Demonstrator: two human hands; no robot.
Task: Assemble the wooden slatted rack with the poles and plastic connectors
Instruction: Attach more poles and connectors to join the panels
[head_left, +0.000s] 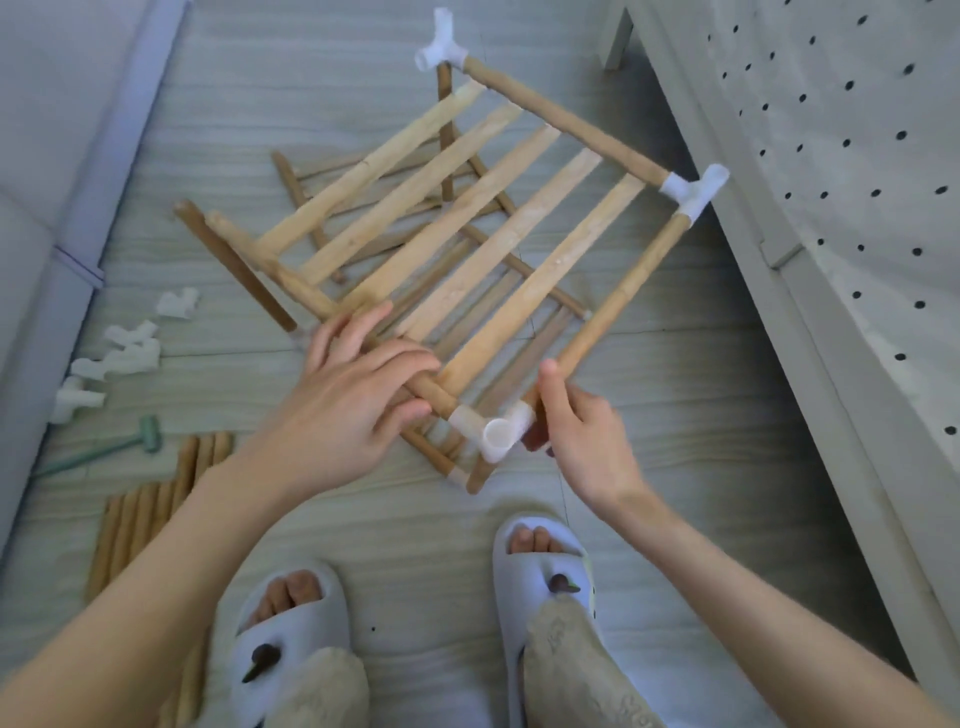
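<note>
Held above the floor near its middle: slatted panel, five pale slats between two brown rails, tilted with its far corner raised. Left hand laid over near rail, fingers curled loosely around it beside the last slat. Right hand pinching near corner connector from the right, thumb pointing up along side pole, fingers tucked behind the white plastic. Open socket of that connector facing the camera. Side pole running up to right corner connector; far rail joining that to far corner connector, with one thin pole hanging down below it. Left end of near rail bare, no connector fitted. Underneath, flat on the floor, second slatted panel, partly hidden. Toward the left edge of the floor, loose white connectors in a scattered row, small green mallet just nearer, then bundle of spare poles lying side by side. Along the right edge, grey perforated board. At the near edge, two feet in pale slippers.
</note>
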